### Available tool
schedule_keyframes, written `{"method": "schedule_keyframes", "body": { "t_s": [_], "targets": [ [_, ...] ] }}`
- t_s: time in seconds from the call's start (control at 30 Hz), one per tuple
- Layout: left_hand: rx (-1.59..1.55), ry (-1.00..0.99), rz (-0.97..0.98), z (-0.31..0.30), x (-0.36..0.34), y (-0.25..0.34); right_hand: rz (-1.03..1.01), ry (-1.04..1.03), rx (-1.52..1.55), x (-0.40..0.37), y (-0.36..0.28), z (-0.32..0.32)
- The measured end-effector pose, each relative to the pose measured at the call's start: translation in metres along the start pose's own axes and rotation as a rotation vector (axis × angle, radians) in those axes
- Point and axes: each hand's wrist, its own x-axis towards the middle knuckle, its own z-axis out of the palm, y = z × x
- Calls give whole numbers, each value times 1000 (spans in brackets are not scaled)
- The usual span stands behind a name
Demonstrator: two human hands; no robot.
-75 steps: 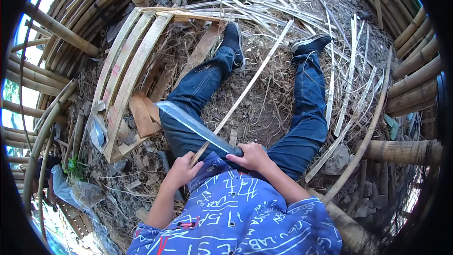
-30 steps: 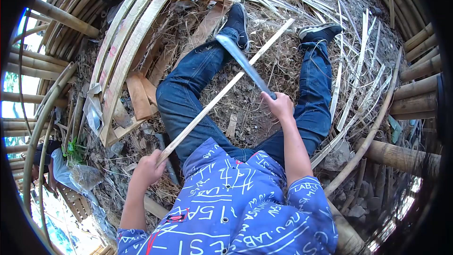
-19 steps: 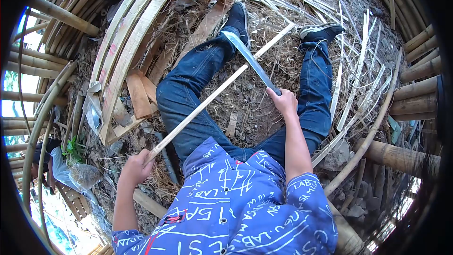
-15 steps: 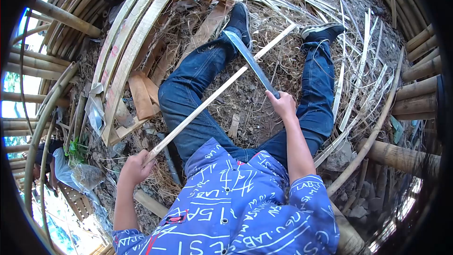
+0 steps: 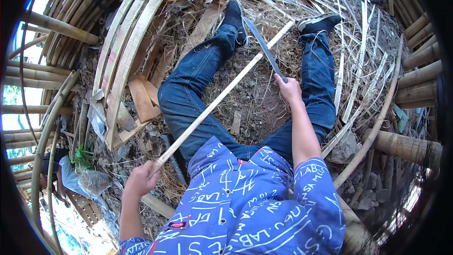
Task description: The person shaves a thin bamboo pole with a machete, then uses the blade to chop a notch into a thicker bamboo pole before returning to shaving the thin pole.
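Note:
My left hand [image 5: 140, 179] is closed around the near end of a long, pale bamboo strip [image 5: 212, 106]. The strip runs diagonally over my thigh and up between my legs towards my right shoe. In my right hand [image 5: 289, 90] is the handle of a machete [image 5: 264, 45], gripped in closed fingers. Its long, grey blade lies across the strip near the far end, with the tip pointing towards my left shoe [image 5: 232, 19]. My fingers hide most of the machete's handle.
A slatted wooden crate [image 5: 134, 49] lies to the left, with a loose wood block [image 5: 141, 98] in it. Several split bamboo strips [image 5: 362, 61] litter the ground at right and beyond my feet. Bamboo poles [image 5: 401, 148] surround the spot. Another person [image 5: 61, 170] is at the far left.
My right hand and the machete have moved forward along the strip, towards its far end. My left hand has shifted slightly right and closer to me, still holding the strip.

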Motion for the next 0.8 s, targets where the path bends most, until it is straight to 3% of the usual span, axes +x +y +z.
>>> {"method": "schedule_keyframes", "body": {
  "t_s": [0.17, 0.3, 0.5, 0.63, 0.7, 0.8],
  "targets": [
    [-58, 54, 36, 2, 4, -18, -39, 74, -103, -10, -3, -10],
    [-96, 35, -16, 9, 8, -24, -40, 5, 21, -34, -10, -1],
    [-31, 63, 20, -7, 7, -20, -107, -22, -53, -41, -23, 1],
    [19, 189, 106, -18, -7, -33, -267, 56, -290, -15, -26, -25],
    [80, 190, -37, -34, -18, -53, -144, 185, -173, 0, -25, -36],
    [88, 258, -12, -52, -38, -53, -40, 252, 43, 50, 19, -48]
  ]
}}
